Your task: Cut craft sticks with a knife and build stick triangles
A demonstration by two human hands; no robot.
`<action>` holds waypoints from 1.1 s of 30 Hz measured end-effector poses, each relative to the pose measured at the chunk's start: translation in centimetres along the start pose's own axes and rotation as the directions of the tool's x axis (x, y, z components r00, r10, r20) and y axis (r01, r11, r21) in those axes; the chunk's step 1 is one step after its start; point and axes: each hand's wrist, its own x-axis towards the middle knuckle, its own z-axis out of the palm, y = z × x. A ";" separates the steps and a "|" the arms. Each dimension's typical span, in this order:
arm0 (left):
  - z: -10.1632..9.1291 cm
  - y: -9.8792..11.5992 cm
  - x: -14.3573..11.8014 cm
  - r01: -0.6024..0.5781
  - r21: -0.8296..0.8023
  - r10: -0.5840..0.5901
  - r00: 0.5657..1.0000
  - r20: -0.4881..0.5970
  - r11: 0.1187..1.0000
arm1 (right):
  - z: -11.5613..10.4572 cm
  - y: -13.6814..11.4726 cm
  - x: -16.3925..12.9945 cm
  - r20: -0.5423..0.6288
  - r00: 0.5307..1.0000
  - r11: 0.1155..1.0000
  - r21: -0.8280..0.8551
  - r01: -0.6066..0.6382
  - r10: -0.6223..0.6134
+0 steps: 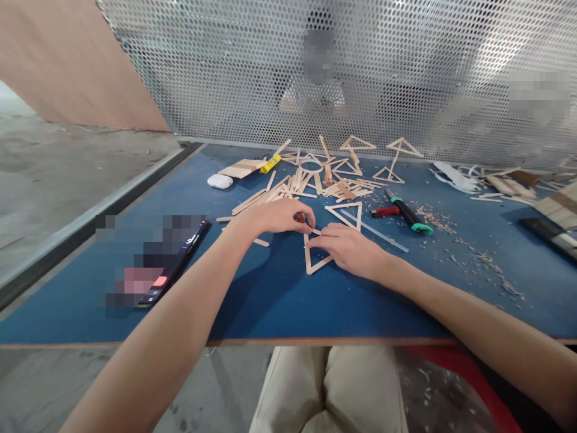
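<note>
A triangle of wooden craft sticks (309,258) lies flat on the blue tabletop (270,294) in front of me. My left hand (279,216) pinches its top corner with fingertips closed on the stick ends. My right hand (349,246) lies over the triangle's right side, fingers pressing on the upper stick. The right part of the triangle is hidden under that hand. A finished stick triangle (347,211) lies just beyond my right hand.
A heap of loose sticks (297,186) and several glued triangles (356,144) lie further back. A glue tube (270,163), white earbud case (220,180), red and green-black cutters (408,214), a phone (174,258) at left, and wood shavings (473,252) at right. Perforated metal screen (360,72) behind.
</note>
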 end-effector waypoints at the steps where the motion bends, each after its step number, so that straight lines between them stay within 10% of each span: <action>1: 0.0 0.0 0.0 0.000 0.000 0.000 1.000 0.001 1.000 | 0.0 0.0 0.0 -0.001 1.000 1.000 0.006 -0.002 0.002; 16: 0.0 -0.2 -0.2 -0.035 0.025 0.035 0.999 -0.004 0.999 | -3.9 0.9 -1.0 -0.168 0.937 0.950 -0.003 -0.313 0.308; 33: -0.5 1.8 -1.6 0.013 0.035 -0.015 0.997 0.069 0.999 | -4.9 3.0 -2.4 -0.101 0.869 0.872 -0.026 -0.489 0.484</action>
